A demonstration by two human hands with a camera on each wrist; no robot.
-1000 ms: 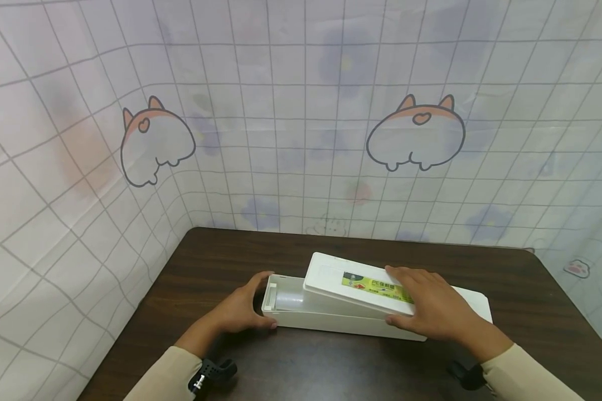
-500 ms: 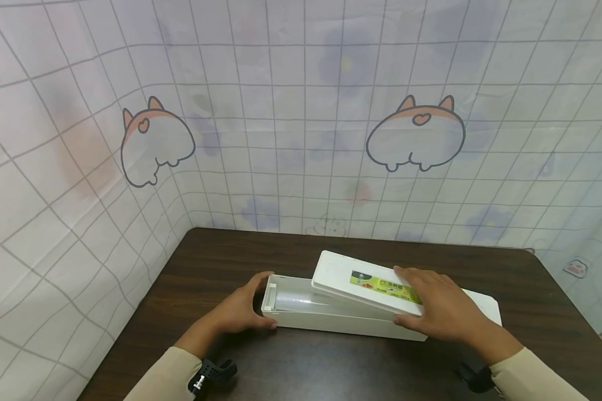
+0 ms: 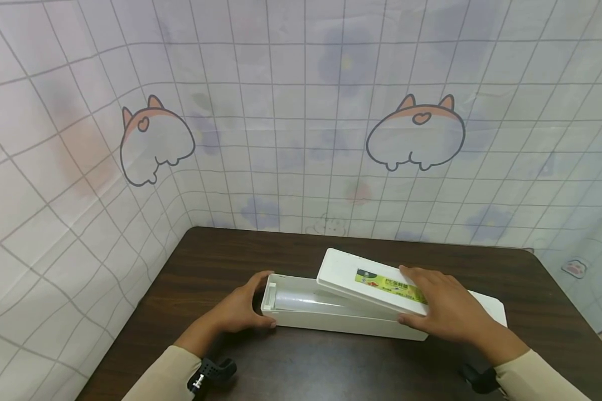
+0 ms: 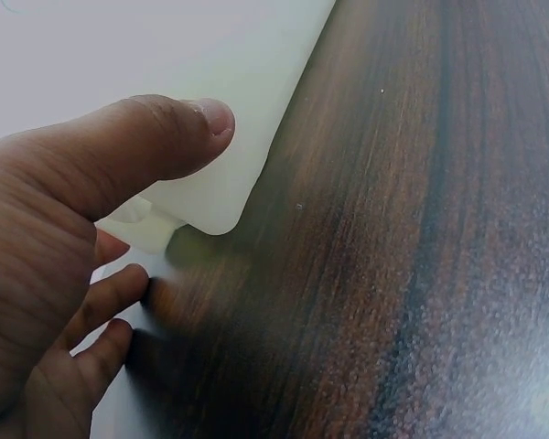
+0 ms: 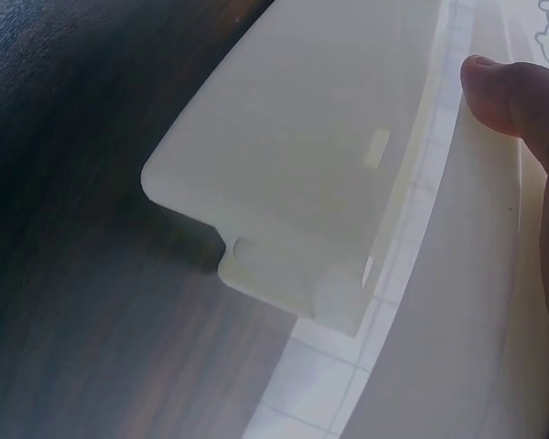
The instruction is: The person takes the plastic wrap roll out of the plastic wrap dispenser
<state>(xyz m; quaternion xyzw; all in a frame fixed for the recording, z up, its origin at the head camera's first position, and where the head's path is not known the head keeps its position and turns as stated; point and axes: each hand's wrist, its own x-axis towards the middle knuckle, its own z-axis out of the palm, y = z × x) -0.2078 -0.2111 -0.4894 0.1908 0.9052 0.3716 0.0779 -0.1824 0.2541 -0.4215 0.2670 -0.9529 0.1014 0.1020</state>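
Under right hand, lid pinched crosswise; left hand pinches end of box.

Left hand at seven o'clock, right hand at four in head view, both in wide, thumb-opposed grip.

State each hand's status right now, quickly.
Left hand: holding the white box by its left end.
Right hand: holding the white lid, askew over the box.
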